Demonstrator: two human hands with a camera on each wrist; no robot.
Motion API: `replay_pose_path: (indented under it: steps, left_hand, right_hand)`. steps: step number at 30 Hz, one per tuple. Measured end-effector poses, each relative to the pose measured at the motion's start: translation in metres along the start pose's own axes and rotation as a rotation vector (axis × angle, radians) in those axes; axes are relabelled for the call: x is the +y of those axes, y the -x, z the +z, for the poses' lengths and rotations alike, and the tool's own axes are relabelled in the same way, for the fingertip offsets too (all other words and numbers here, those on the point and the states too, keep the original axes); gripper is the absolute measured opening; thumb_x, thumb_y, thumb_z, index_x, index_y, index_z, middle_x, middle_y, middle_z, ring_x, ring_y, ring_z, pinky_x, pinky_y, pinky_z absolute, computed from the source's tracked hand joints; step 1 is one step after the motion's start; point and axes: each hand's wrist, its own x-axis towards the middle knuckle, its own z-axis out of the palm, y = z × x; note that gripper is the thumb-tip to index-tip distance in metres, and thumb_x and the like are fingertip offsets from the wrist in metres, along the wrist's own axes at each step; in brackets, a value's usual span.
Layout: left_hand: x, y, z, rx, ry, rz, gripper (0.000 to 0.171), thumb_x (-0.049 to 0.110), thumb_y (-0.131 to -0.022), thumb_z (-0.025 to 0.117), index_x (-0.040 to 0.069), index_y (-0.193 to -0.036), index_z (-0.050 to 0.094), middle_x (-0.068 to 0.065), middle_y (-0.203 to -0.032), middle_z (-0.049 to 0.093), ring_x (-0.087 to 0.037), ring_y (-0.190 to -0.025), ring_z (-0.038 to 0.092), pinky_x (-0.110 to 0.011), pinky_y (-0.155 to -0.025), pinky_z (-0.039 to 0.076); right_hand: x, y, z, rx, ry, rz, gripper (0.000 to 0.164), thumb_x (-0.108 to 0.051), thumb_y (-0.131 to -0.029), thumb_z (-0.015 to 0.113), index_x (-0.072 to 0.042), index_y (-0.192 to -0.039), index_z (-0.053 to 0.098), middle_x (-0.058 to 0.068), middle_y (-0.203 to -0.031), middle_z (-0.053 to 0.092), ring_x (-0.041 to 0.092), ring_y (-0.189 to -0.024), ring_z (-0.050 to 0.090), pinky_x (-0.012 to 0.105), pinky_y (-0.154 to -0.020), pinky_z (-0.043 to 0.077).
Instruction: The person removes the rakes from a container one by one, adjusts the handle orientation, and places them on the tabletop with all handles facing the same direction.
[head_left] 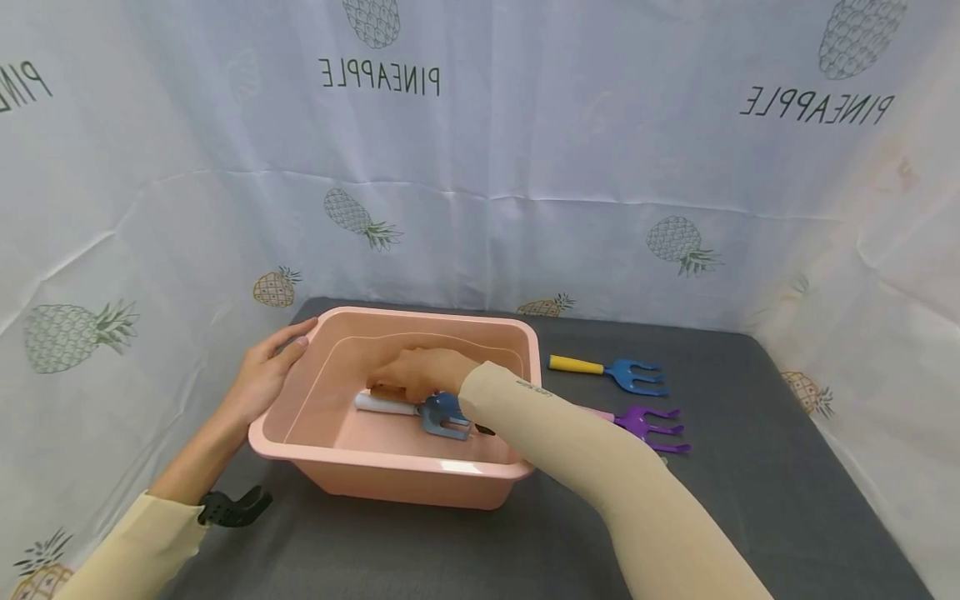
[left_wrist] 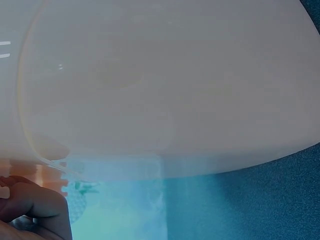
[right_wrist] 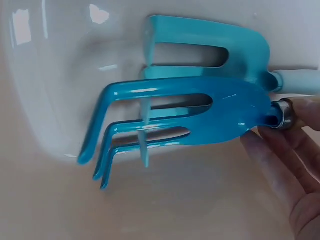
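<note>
A pink plastic basin (head_left: 390, 492) stands on the dark table, and my left hand (head_left: 258, 379) grips its left rim. My right hand (head_left: 420, 371) reaches down inside the basin and holds a blue three-pronged hand fork (right_wrist: 225, 112) by its brown handle (head_left: 387, 392). Under it, a grey-blue hand fork (right_wrist: 250, 52) with a white handle (head_left: 382, 405) lies in the basin. In the right wrist view the blue prongs overlap the paler ones, bent ends toward the left. The left wrist view is mostly filled by the basin's outer wall (left_wrist: 175, 90).
On the table right of the basin lie a blue hand fork (head_left: 633, 377) with a yellow handle and a purple one (head_left: 648, 427) with a pink handle, partly behind my right sleeve (head_left: 577, 442). A white pineapple-print curtain (head_left: 487, 125) hangs round the table.
</note>
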Motion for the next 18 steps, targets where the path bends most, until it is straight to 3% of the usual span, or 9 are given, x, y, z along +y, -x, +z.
replay_pose_path:
  steps: [4,10,18]
  left_hand:
    - [-0.001,0.0,0.0,0.001,0.002,0.004,0.058,0.044,-0.111,0.042,0.015,-0.162,0.038,-0.025,-0.16,0.041,0.017,-0.102,0.058,-0.012,-0.082,0.054]
    - [-0.002,-0.001,0.0,0.009,0.008,0.002,0.058,0.044,-0.111,0.043,0.016,-0.161,0.039,-0.025,-0.158,0.044,0.015,-0.101,0.061,-0.013,-0.081,0.055]
    - [-0.003,-0.002,0.001,0.014,0.002,0.01,0.057,0.045,-0.111,0.043,0.016,-0.161,0.04,-0.026,-0.159,0.042,0.016,-0.101,0.06,-0.012,-0.081,0.054]
  right_hand:
    - [0.0,0.0,-0.002,-0.003,-0.016,-0.035,0.055,-0.007,-0.101,0.062,-0.027,-0.15,0.048,-0.003,-0.13,0.06,0.015,-0.094,0.058,0.021,-0.067,0.047]
    - [0.003,0.005,-0.006,0.001,-0.206,0.011,0.068,0.0,-0.093,0.065,-0.031,-0.151,0.047,-0.002,-0.12,0.058,0.014,-0.089,0.057,0.023,-0.058,0.045]
    - [0.007,0.01,-0.011,0.001,-0.451,0.024,0.074,0.012,-0.084,0.067,-0.026,-0.146,0.051,0.006,-0.112,0.055,0.018,-0.087,0.054,0.024,-0.053,0.044]
